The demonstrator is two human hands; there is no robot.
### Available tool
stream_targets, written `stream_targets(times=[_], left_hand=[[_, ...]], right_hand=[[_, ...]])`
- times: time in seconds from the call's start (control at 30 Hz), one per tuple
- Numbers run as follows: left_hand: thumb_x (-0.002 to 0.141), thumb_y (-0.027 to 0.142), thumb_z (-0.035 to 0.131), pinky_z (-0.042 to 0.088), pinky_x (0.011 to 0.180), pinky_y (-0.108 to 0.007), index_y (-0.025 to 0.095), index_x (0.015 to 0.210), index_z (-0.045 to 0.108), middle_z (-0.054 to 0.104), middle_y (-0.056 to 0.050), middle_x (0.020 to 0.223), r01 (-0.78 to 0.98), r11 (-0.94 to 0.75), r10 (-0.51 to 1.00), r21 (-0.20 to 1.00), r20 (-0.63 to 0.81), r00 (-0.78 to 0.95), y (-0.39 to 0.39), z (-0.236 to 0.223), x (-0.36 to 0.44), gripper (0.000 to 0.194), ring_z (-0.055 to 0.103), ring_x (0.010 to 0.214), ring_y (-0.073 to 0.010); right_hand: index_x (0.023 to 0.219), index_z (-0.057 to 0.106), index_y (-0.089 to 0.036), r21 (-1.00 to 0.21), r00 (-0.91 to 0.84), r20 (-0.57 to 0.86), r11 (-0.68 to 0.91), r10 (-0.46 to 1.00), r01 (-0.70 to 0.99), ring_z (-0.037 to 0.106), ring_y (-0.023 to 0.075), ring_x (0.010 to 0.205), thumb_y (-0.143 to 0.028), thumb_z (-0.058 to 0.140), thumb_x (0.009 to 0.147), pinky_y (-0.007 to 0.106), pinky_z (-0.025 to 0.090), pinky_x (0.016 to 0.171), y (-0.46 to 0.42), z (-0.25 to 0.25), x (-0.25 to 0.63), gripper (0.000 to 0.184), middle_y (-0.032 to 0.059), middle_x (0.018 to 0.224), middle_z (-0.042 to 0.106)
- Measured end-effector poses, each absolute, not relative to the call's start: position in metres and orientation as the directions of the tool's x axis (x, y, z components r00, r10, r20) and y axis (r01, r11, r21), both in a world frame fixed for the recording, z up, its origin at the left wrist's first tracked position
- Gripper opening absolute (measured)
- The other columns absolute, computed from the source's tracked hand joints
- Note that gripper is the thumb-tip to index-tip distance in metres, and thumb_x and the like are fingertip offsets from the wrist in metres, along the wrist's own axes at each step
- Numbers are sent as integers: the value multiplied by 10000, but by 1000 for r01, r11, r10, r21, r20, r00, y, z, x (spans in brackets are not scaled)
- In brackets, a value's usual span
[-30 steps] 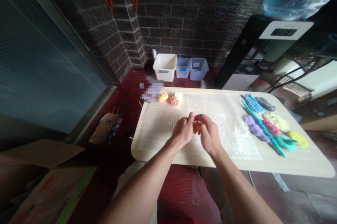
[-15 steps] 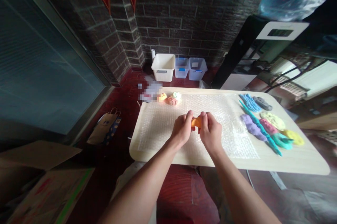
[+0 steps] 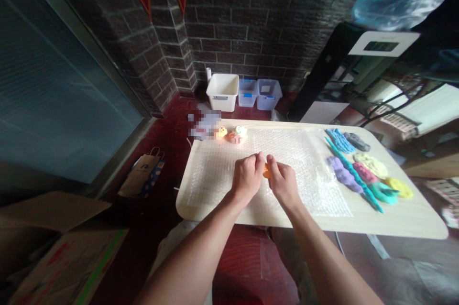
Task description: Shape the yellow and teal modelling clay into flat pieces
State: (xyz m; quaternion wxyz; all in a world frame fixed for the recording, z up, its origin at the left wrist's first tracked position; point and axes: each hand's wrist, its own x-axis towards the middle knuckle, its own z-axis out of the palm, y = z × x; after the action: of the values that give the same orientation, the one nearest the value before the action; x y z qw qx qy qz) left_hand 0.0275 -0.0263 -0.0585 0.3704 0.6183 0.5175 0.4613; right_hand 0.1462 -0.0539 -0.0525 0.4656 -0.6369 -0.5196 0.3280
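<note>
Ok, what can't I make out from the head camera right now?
- Orange clay: mostly hidden between the left hand and right hand; shape unclear.
- Small clay figures at the table's far edge: too small for detail.
- Patch beside them: pixelated.
- Table underside: out of sight.

No legible text, brand or no. is found anywhere in the frame. A dark logo is seen on the brown paper bag point(image 3: 140, 176) at lower left, too small to be read. Label strips are carried by the white bin point(image 3: 223, 91) and the clear bins point(image 3: 268, 93) at upper centre, but are blurred. A dark display is set in the white panel point(image 3: 383, 44) at upper right; nothing on it can be made out.
</note>
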Motion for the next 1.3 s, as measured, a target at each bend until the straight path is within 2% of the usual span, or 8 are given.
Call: stream_targets(times=[0.13, 0.27, 0.47, 0.73, 0.87, 1.07, 1.2, 1.3], left_hand=[[1045, 492, 495, 372, 614, -284, 226, 631, 531, 597, -27, 606, 240, -171, 985, 956, 167, 36, -26, -60, 29, 494, 575, 590, -169], [1005, 617, 530, 389, 512, -249, 209, 900, 627, 567, 32, 644, -126, 24, 998, 992, -17, 62, -22, -59, 29, 432, 507, 516, -127], [896, 488, 760, 518, 660, -227, 179, 1026, 722, 740, -72, 1001, -290, 78, 991, 954, -43, 124, -17, -59, 31, 338, 681, 838, -156], [758, 514, 877, 437, 403, -238, 163, 1069, 672, 794, -115, 1087, -517, 251, 956, 818, -127, 264, -16, -56, 29, 512, 609, 566, -121], [767, 495, 866, 356, 380, -225, 149, 1071, 693, 799, -103, 1003, -551, 310, 943, 775, -176, 284, -15, -49, 25, 492, 552, 503, -96], [781, 444, 801, 459, 542, -238, 167, 1003, 691, 723, -36, 800, -697, 381, 924, 607, -277, 264, -11, -45, 21, 372, 703, 687, -171], [865, 517, 780, 477, 570, -227, 205, 699, 512, 408, 98, 502, -764, 349, 921, 542, -348, 174, -6, -42, 18, 443, 484, 443, -75], [916, 540, 735, 364, 448, -188, 224, 620, 340, 263, 124, 454, -780, 364, 885, 509, -449, 120, -3, -37, 14, 586, 276, 364, -41]], right_hand=[[543, 530, -210, -951, 279, 77, -14, 957, 308, 396, 122, 455, -800, 572, 927, 280, 269, 446, -54, -57, 144, 705, -10, 470, 457], [679, 545, -221, -983, 315, 43, -16, 948, 183, 421, 129, 466, -743, 392, 1035, 270, 321, 441, -52, -66, 145, 650, -19, 538, 482], [831, 597, -223, -997, 168, 59, 50, 984, 57, 510, 144, 577, -635, 505, 1040, 271, 443, 509, -50, -67, 146, 471, -16, 690, 544], [834, 649, -197, -997, 9, 76, 76, 997, -25, 552, 130, 595, -616, 622, 1001, 273, 458, 553, -51, -62, 142, 452, -2, 721, 592], [871, 648, -203, -996, -46, 51, 48, 998, -76, 611, 149, 637, -599, 592, 1023, 295, 518, 600, -51, -62, 142, 427, 14, 765, 633], [1003, 664, -196, -999, -100, 38, 35, 994, -26, 624, 155, 655, -558, 759, 926, 302, 522, 610, -52, -67, 138, 382, 21, 821, 683], [1095, 617, -210, -994, -81, 56, 64, 995, 91, 672, 184, 773, -486, 882, 824, 295, 507, 633, -55, -67, 140, 468, 45, 936, 728], [1069, 601, -213, -989, -77, 51, 61, 996, 132, 681, 185, 744, -538, 788, 897, 304, 509, 614, -57, -66, 143, 412, 47, 934, 715]])
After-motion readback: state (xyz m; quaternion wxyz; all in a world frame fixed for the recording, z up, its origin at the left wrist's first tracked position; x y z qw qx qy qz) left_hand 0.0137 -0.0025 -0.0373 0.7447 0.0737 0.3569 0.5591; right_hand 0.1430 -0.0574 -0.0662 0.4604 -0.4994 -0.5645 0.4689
